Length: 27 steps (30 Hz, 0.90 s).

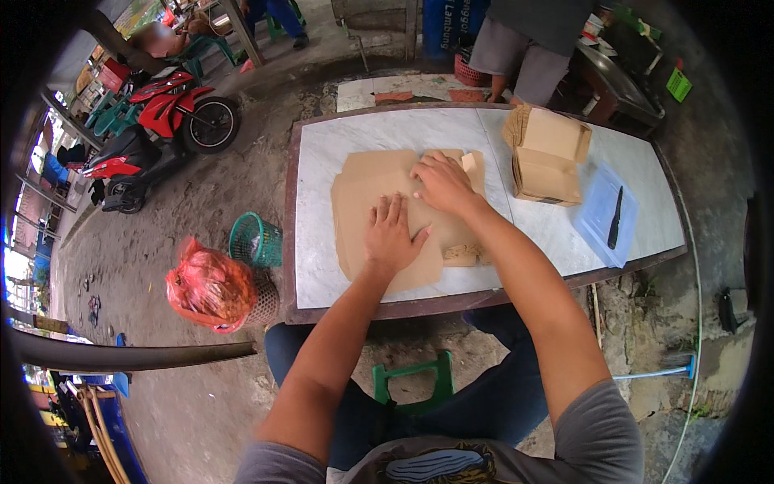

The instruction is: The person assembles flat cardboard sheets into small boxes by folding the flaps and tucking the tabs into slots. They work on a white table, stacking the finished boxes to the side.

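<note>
A flat brown cardboard box blank [363, 181] lies on the white marble-look table [322, 133] in front of me. My left hand [393, 235] rests flat on its middle, fingers spread. Farther up and to the right, my right hand [442, 184] presses on the cardboard with bent fingers, its thumb apart from them. A small pale flap [471, 164] sticks out beside the right hand. Near the table's front edge, a patterned brown piece [462, 255] shows at the blank's lower right, partly under my right forearm. Neither hand lifts anything.
Right of the blank stand open brown cardboard boxes [548, 173]. Beside them a black knife [616, 218] lies on a translucent blue plastic lid or tray [597, 234]. Left of the table are a green basket [262, 248] and a full red plastic bag [208, 282]. A person [524, 48] stands across the table.
</note>
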Tool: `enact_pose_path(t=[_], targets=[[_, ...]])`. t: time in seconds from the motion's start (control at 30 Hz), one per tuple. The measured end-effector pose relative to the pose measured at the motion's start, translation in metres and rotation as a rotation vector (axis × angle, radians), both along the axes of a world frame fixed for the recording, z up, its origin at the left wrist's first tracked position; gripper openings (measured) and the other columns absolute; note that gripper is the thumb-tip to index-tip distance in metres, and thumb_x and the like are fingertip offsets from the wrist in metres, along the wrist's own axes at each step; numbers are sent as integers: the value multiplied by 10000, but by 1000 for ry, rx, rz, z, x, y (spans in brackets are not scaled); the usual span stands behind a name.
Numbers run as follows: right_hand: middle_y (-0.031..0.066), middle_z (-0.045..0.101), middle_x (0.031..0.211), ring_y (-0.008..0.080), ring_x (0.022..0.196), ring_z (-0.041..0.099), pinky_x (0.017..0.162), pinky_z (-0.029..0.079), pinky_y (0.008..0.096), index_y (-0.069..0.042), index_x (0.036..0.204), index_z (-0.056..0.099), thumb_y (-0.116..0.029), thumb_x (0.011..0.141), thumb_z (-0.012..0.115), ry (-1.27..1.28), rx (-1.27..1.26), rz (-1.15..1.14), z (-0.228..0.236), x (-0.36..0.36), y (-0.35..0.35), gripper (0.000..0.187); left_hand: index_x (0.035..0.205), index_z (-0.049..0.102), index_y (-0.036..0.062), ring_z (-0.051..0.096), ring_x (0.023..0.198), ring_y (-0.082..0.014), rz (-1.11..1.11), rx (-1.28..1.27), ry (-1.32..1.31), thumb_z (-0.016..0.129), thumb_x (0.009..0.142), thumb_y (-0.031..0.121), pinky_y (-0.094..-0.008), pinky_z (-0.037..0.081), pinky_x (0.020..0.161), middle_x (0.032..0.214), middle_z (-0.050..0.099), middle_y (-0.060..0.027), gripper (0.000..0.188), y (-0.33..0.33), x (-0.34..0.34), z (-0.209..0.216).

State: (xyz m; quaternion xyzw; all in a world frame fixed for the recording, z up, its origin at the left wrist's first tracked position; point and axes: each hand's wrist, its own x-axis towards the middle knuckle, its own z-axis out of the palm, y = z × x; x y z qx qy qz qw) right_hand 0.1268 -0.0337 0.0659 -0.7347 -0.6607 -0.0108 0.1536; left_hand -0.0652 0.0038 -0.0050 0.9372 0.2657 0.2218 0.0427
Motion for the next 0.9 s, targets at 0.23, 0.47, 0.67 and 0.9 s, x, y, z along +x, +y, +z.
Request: enact_pose_path(t=[0.23, 0.47, 0.67, 0.9], targets=[[69, 703, 1258, 307, 1265, 595, 1049, 508, 473, -144, 1126, 705, -286, 727, 915, 94, -302, -49, -6, 16, 62, 473, 1445, 550, -85, 467, 1418, -439, -30, -40, -81, 651, 947, 605, -539, 356, 1199, 1496, 554, -223, 857, 5, -2, 3], [125, 729, 1239, 365, 1226, 652, 1006, 544, 475, -107, 1148, 698, -231, 702, 926, 317, -354, -41, -18, 32, 82, 516, 1431, 555, -101, 433, 1427, -414, -38, -61, -91, 634, 948, 606, -512, 318, 1227, 1505, 524, -214, 860, 4, 0, 5], [148, 743, 1044, 345, 1146, 648, 985, 522, 443, -87, 996, 773, -190, 759, 897, 247, -245, -15, -24, 26, 66, 287, 1448, 531, -117, 409, 1442, -414, -27, -131, -86, 635, 942, 627, -500, 319, 1227, 1528, 492, -221, 906, 5, -1, 5], [40, 730, 1108, 269, 1232, 571, 1206, 372, 470, -179, 1167, 788, -240, 906, 761, -83, -152, 149, -18, 9, 22, 269, 1447, 514, -123, 454, 1407, -431, -15, -83, -94, 706, 909, 614, -501, 394, 1173, 1497, 500, -267, 933, 4, 2, 6]])
